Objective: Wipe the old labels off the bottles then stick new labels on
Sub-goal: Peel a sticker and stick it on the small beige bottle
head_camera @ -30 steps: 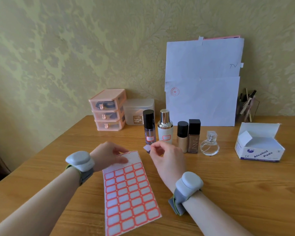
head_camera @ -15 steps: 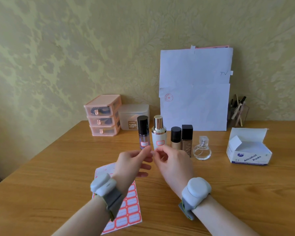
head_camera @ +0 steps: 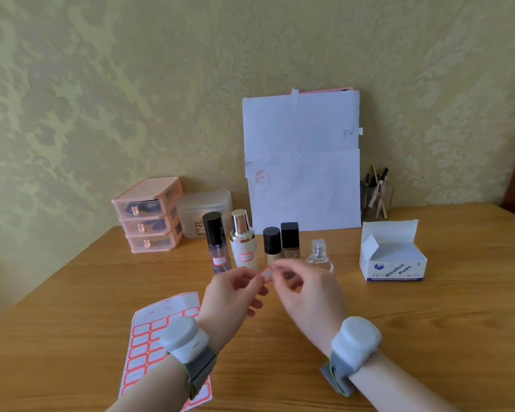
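Pinching the peeled label [head_camera: 266,275] by its edges between fingertips of left hand [head_camera: 232,295] and right hand [head_camera: 306,298] — probably keeping the sticky back off skin while squaring up — just short of the black-capped bottle [head_camera: 271,243] beyond, label sheet [head_camera: 149,337] parked under the left wrist.

White paper sheets [head_camera: 302,162] lean upright against the green patterned wall [head_camera: 131,84] at the back of the wooden table [head_camera: 428,337]. Just left of the sheets sits a frosted plastic box [head_camera: 205,209], and left of that, touching it, a pink three-drawer unit [head_camera: 149,215]. Just right of the sheets stands a clear holder of pens [head_camera: 376,197].
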The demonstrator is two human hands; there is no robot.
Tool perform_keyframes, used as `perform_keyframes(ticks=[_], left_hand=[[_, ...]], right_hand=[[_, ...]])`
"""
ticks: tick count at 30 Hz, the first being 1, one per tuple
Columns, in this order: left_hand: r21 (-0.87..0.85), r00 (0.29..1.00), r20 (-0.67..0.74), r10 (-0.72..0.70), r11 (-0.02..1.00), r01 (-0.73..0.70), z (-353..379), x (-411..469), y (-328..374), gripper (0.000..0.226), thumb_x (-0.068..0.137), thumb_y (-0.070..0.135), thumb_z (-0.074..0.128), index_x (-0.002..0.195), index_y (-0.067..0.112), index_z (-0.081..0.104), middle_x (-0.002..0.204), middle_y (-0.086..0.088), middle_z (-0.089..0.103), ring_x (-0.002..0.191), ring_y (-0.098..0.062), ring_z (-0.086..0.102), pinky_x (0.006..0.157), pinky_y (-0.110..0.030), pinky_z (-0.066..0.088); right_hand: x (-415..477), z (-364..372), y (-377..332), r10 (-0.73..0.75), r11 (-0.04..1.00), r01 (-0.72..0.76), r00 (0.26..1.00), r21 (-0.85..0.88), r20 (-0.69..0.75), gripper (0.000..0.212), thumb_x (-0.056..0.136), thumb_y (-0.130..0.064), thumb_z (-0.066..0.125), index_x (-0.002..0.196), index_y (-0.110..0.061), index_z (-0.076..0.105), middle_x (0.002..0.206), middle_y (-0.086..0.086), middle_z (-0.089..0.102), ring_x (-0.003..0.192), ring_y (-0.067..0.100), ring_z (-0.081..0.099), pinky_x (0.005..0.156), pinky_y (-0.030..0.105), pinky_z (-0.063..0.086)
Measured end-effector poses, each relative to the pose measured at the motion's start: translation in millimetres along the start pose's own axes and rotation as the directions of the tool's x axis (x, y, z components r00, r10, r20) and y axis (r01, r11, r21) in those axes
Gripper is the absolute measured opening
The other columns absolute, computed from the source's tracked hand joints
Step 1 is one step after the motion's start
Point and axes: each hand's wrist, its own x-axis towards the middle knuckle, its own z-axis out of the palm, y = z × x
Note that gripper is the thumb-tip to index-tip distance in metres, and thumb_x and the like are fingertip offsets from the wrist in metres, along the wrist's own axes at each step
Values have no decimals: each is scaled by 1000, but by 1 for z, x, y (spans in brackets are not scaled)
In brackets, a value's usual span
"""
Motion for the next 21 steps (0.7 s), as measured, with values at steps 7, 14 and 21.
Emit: perform_keyframes(ticks=[7, 14, 21], left_hand=[[207, 991, 81, 103, 971, -118, 15, 12, -5, 13, 93, 23, 66, 85, 25, 75, 75, 7, 76, 61, -8, 70, 56, -22, 57], [304, 986, 119, 113, 942, -145, 21, 26, -12, 11, 94, 27, 67, 90, 23, 76, 79, 6, 75, 67, -8, 71, 59, -21, 58], [128, 994, -107, -2, 992, 15, 31, 42, -20, 24, 98, 28, 61, 117, 17, 70, 70, 4, 75, 54, -12, 69, 54, -35, 61]], right_hand=[[11, -17, 19, 186, 943, -213, 975, 257, 125, 22, 89, -20, 68, 73, -31, 77, 67, -23, 69, 63, -2, 62, 60, 10, 42], [6, -14, 32, 214, 948, -237, 969, 211, 126, 11, 87, -20, 71, 82, -27, 79, 70, -22, 70, 67, -5, 62, 58, 8, 42], [12, -15, 35, 327, 916, -314, 945, 250, -10, 15, 89, -16, 66, 82, -23, 77, 63, -18, 64, 57, -1, 56, 51, 10, 37]])
